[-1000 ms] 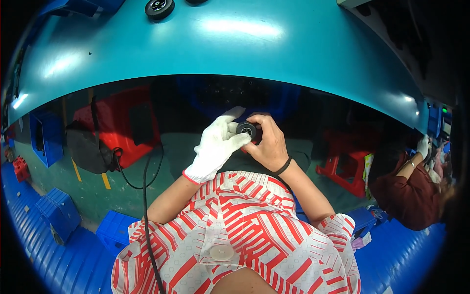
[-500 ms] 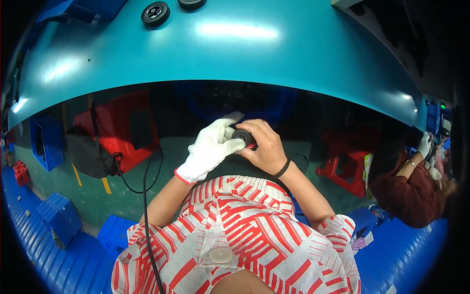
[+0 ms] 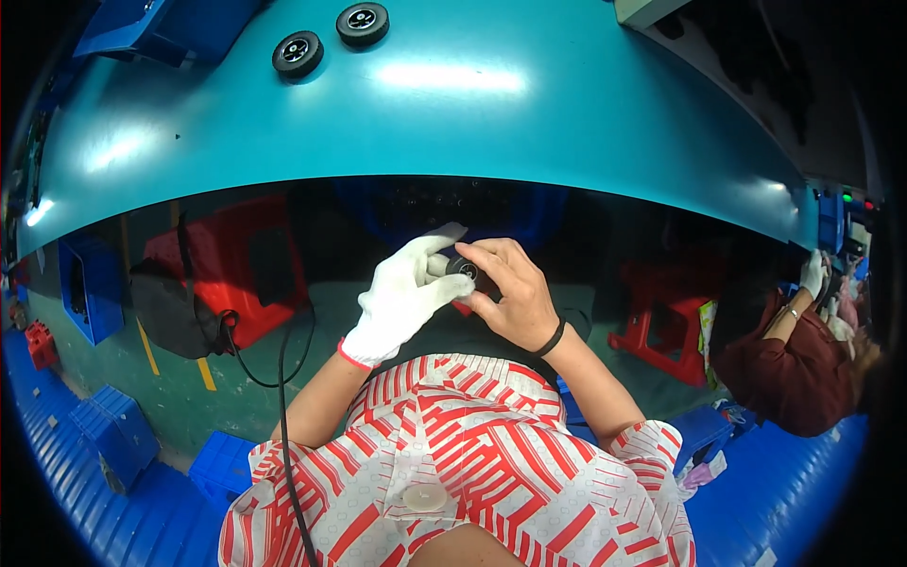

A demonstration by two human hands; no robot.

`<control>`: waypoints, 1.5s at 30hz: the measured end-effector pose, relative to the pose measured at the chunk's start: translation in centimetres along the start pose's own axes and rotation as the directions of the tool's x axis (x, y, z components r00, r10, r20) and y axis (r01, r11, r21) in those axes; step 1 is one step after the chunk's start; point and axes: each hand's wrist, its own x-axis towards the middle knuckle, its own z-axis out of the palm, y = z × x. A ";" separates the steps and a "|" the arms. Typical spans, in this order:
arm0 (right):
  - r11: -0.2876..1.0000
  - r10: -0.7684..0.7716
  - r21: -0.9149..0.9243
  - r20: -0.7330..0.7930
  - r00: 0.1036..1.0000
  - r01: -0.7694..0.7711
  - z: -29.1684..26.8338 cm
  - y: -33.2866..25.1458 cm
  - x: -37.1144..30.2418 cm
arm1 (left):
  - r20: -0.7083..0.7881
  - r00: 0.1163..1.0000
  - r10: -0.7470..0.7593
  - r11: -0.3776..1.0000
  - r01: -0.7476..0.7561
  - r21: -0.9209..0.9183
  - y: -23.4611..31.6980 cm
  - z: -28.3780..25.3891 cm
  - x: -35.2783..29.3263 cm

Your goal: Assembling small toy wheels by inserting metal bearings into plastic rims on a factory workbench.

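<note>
Between both hands, in front of my body and just short of the table edge, is a small black wheel (image 3: 467, 269) with a spoked hub. My left hand (image 3: 404, 293), in a white knit glove, is closed with thumb and fingers pinching the wheel from the left. Bare, with a dark band at the wrist, my right hand (image 3: 515, 293) grips it from the right. A bit of red shows just beneath the wheel, partly covered by the fingers. On the tabletop lie two more black wheels, one (image 3: 298, 55) left of the other (image 3: 362, 25).
The teal table (image 3: 453, 132) curves across ahead. Beneath its edge sits a dark blue bin (image 3: 548, 213) with small parts. Red stools (image 3: 231, 255) stand left and right, a black bag (image 3: 170, 307) on the left one. At far right, a person in a dark red top (image 3: 794, 373) works.
The view has tilted up slightly, so both wheels on the table now show whole. My hands stay on the held wheel, which has turned a little between the fingers.
</note>
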 end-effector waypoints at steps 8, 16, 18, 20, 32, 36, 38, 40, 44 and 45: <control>0.988 0.070 0.146 -0.117 0.991 -0.052 0.5 -0.6 -0.4 | -0.031 0.999 0.036 0.972 -0.042 -0.231 -1.0 0.2 0.2; 0.997 0.024 0.068 -0.091 0.996 -0.018 0.7 -0.4 -0.2 | -0.120 0.982 0.145 0.988 -0.150 -0.028 -1.8 0.8 0.1; 0.994 0.040 0.104 -0.105 0.994 -0.029 0.8 -0.5 -0.3 | -0.127 0.981 0.143 0.982 -0.157 -0.102 -1.9 1.0 0.1; 0.947 0.173 0.287 -0.070 0.982 -0.146 0.3 -0.8 -0.2 | -0.103 0.985 0.140 0.963 -0.160 -0.216 -1.4 1.0 0.1; -0.324 0.261 0.886 0.420 0.869 -0.331 -1.0 0.5 -0.4 | -0.176 0.984 0.010 0.971 -0.052 -0.233 -1.6 -1.4 -0.1; -0.367 0.236 0.859 0.458 0.857 -0.358 -0.8 0.1 -0.2 | -0.126 0.992 0.000 0.968 -0.032 -0.249 -1.7 -1.2 -0.3; -0.392 0.222 0.843 0.476 0.851 -0.369 -0.9 -0.1 -0.1 | -0.133 0.991 -0.009 0.974 -0.022 -0.227 -1.8 -1.3 -0.4; -0.417 0.208 0.825 0.495 0.844 -0.381 -1.0 -0.2 0.0 | -0.145 0.989 0.002 0.976 -0.034 -0.217 -1.8 -1.2 -0.5; -0.462 0.182 0.795 0.518 0.836 -0.392 -1.1 -0.5 0.4 | -0.157 0.987 0.013 0.971 -0.051 -0.235 -1.9 -1.3 -0.5; -0.474 0.182 0.789 0.523 0.833 -0.392 -1.1 -0.6 0.5 | -0.160 0.987 0.014 0.970 -0.052 -0.236 -2.1 -1.4 -0.5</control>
